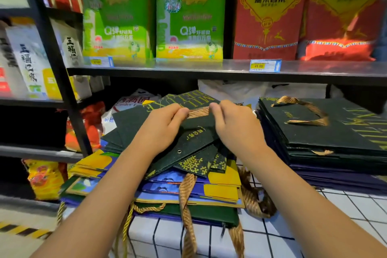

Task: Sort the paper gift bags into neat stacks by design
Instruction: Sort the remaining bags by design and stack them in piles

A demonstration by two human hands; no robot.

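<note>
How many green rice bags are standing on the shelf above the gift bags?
2: one green rice bag at the shelf's left, another beside it toward the middle. More may be hidden behind.

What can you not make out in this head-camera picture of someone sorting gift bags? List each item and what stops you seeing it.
- Head view: the dark green gift bag under the left hand and right hand; the hands cover its middle.
- The lower bags of the mixed pile: hidden by the bags above.
- The sorted dark green stack: cut off by the right edge.
- The green rice packs: small print blurred.
</note>
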